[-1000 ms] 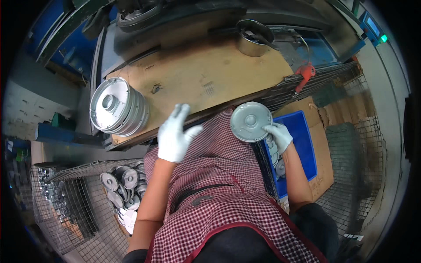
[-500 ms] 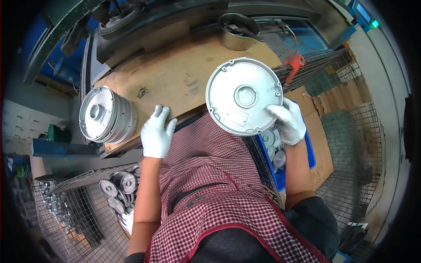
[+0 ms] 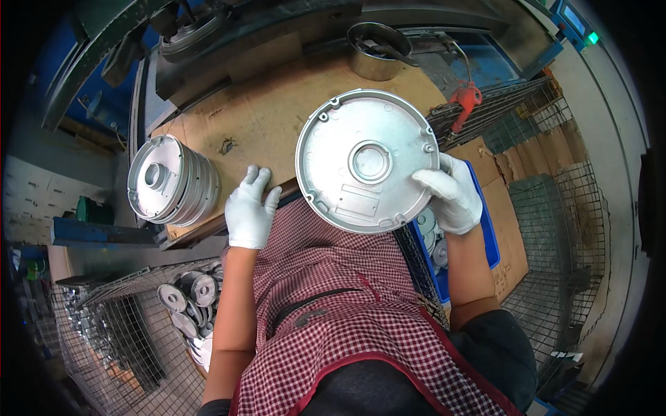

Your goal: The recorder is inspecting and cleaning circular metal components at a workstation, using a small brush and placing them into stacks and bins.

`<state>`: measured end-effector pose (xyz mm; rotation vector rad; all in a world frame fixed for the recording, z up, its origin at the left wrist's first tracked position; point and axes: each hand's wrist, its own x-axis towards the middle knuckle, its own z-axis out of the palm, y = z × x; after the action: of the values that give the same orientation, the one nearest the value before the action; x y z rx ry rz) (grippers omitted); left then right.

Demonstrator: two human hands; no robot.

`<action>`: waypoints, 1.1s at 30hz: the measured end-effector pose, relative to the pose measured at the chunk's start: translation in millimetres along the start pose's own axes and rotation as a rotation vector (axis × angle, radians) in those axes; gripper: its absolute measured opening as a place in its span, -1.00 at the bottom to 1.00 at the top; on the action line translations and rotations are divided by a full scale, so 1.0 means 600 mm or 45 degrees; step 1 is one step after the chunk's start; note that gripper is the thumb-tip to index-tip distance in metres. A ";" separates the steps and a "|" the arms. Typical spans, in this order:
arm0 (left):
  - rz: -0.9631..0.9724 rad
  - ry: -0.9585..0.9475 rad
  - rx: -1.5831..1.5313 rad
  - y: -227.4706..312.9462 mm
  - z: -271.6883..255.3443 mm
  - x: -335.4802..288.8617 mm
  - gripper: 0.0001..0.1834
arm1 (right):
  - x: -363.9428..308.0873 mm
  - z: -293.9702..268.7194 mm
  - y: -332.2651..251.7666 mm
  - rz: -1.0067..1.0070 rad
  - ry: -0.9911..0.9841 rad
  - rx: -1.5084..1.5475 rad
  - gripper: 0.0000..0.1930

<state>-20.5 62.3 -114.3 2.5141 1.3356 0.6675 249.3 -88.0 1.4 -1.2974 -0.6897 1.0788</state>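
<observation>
A round silver metal cover (image 3: 406,139) with a raised central ring and small lugs around its rim is up in front of me. My right hand (image 3: 452,194), in a white glove, grips its lower right edge, thumb on the face and the other fingers mostly hidden behind. My left hand (image 3: 251,211), gloved as well, rests by the near edge of the cardboard-topped table (image 3: 270,118) with its fingers apart and nothing in it. To its left stands a stack of similar metal covers (image 3: 173,182).
A metal pot (image 3: 376,59) with dark tools stands at the table's back. A red-handled tool (image 3: 466,98) hangs at right, above a wire cage (image 3: 555,229). Beside my right arm is a blue bin (image 3: 490,243) of metal parts. Another wire basket (image 3: 139,312) holds castings at lower left.
The metal cover in my right hand has moved left and a little nearer to me, and now appears larger. My left hand has stayed almost still.
</observation>
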 end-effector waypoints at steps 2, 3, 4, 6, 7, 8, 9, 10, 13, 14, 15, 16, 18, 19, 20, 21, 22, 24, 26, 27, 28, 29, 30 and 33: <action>0.043 0.027 0.005 -0.004 0.004 0.001 -0.59 | 0.003 -0.002 0.002 0.013 -0.054 -0.031 -0.57; 0.048 0.029 0.006 -0.011 0.010 -0.001 -0.59 | 0.005 0.000 0.004 0.008 -0.052 -0.029 -0.57; 0.094 0.109 -0.028 -0.024 0.017 -0.003 -0.53 | 0.012 0.010 0.005 0.032 -0.045 -0.032 -0.58; 0.145 0.210 -0.056 -0.034 0.036 0.003 -0.47 | 0.039 0.024 0.013 0.069 -0.088 -0.129 -0.56; -0.199 0.167 -0.963 -0.024 0.048 0.014 -0.39 | 0.064 0.028 0.023 0.119 -0.142 -0.211 -0.55; -0.541 0.087 -1.868 -0.021 0.051 0.026 -0.32 | 0.091 0.033 0.038 0.166 -0.193 -0.295 -0.54; -0.578 -0.328 -1.263 -0.020 0.019 0.053 -0.17 | 0.119 0.034 0.058 0.165 -0.239 -0.369 -0.54; -0.549 -0.304 -1.261 -0.019 0.022 0.065 -0.17 | 0.147 0.043 0.079 0.157 -0.304 -0.446 -0.53; -0.508 0.060 -1.482 -0.035 0.067 0.091 -0.30 | 0.217 0.064 0.111 0.029 -0.274 -0.948 -0.41; -0.433 0.158 -1.459 -0.048 0.080 0.094 -0.33 | 0.229 0.066 0.101 -0.137 -0.115 -1.297 -0.36; -0.474 0.195 -1.435 -0.051 0.075 0.093 -0.33 | 0.233 0.067 0.077 -0.256 0.111 -1.388 -0.32; -0.521 0.220 -1.412 -0.040 0.065 0.091 -0.32 | 0.244 0.053 0.062 -0.637 0.414 -1.677 -0.36; -0.681 0.197 -1.377 -0.016 0.045 0.093 -0.31 | 0.272 0.012 0.005 -0.677 0.737 -2.007 -0.35; -0.605 0.239 -1.351 -0.022 0.053 0.094 -0.29 | 0.284 -0.008 -0.007 -0.759 0.927 -2.135 -0.33; -0.577 0.235 -1.384 -0.027 0.062 0.092 -0.30 | 0.295 -0.025 -0.022 -0.626 0.908 -2.199 -0.31; -0.563 0.235 -1.366 -0.031 0.067 0.092 -0.30 | 0.303 -0.032 -0.041 -0.429 0.755 -2.196 -0.34; -0.550 0.230 -1.350 -0.031 0.069 0.092 -0.29 | 0.308 -0.039 -0.057 -0.229 0.604 -2.185 -0.37; -0.522 0.216 -1.361 -0.025 0.068 0.095 -0.28 | 0.346 -0.097 -0.037 -0.243 0.551 -2.021 -0.42; -0.509 0.222 -1.363 -0.026 0.068 0.094 -0.27 | 0.360 -0.102 -0.037 -0.271 0.473 -1.854 -0.47; -0.506 0.228 -1.381 -0.032 0.068 0.090 -0.27 | 0.349 -0.084 -0.052 -0.308 0.540 -1.793 -0.51; -0.495 0.229 -1.401 -0.035 0.068 0.088 -0.27 | 0.341 -0.071 -0.062 -0.341 0.614 -1.728 -0.53; -0.493 0.240 -1.388 -0.036 0.068 0.085 -0.27 | 0.341 -0.066 -0.063 -0.411 0.657 -1.615 -0.53; -0.478 0.267 -1.267 -0.041 0.074 0.083 -0.27 | 0.332 -0.050 -0.071 -0.528 0.709 -1.518 -0.53; -0.569 0.199 -1.174 -0.019 0.046 0.082 -0.27 | 0.348 0.014 -0.078 -0.733 0.540 -0.993 -0.57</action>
<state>8.2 109.7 -128.6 1.4132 1.1804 1.0654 332.9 108.4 15.2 -1.7498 -1.1148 0.0253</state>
